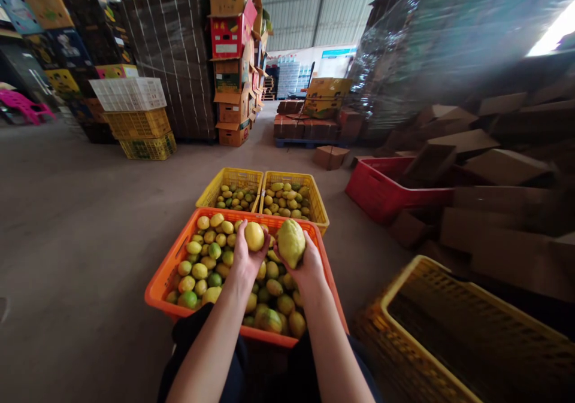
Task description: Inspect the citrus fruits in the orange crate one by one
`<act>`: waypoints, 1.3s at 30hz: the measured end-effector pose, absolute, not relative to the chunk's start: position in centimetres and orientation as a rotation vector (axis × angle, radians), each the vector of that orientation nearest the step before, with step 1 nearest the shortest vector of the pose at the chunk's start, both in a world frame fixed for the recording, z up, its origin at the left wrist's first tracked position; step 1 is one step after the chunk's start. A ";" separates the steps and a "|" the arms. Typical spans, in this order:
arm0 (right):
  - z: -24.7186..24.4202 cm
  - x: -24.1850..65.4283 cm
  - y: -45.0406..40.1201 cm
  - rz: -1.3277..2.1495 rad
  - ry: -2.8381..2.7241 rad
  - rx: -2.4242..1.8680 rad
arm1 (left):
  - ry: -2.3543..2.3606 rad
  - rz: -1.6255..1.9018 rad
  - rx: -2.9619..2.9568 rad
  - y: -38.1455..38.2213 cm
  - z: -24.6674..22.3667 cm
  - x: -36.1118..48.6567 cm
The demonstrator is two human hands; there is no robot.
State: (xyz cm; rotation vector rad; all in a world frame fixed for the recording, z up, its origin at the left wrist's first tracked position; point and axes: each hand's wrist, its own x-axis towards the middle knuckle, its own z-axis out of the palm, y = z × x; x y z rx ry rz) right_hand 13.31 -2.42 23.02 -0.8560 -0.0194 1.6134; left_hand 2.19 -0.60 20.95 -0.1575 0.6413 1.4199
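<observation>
My left hand [245, 262] is closed round a smooth, rounded yellow lemon [254, 236]. In my right hand [311, 263] sits a larger, bumpy, greenish-yellow lemon [291, 243], its narrow end pointing down. Both hands are side by side above an orange crate [164, 274] full of yellow and green lemons [199, 271]. Beyond its far rim stand two yellow crates, the left one [207, 194] and the right one [320, 202], each with more lemons inside. My forearms hide part of the fruit in the orange crate.
At the right front stands a yellow crate [404, 283]. Behind it are a red crate [381, 196] and a heap of cardboard [494, 223]. Stacked crates [139, 124] stand at the left, near tall piles of boxes [231, 76] and a wrapped pallet load [171, 61].
</observation>
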 end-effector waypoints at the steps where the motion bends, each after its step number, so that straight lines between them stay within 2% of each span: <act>1: 22.9 13.3 -2.3 1.639 -0.021 -0.845 | 0.624 1.400 -0.157 -0.7 21.0 2.2; 5: 22.5 13.0 -2.1 1.741 -0.026 -0.786 | 0.579 1.359 -0.196 -0.8 20.7 2.2; 13: 22.2 13.1 -2.3 1.697 -0.104 -0.851 | 0.691 1.542 -0.202 -0.3 20.2 2.2; 23: 22.3 13.3 -2.2 1.701 -0.036 -0.878 | 0.584 1.424 -0.214 -0.4 20.1 2.3; 34: 22.0 13.3 -2.2 1.583 -0.077 -0.923 | 0.577 1.461 -0.228 -1.0 21.0 1.3; 39: 21.8 13.4 -1.8 1.645 0.011 -0.878 | 0.568 1.407 -0.235 -1.0 20.9 1.3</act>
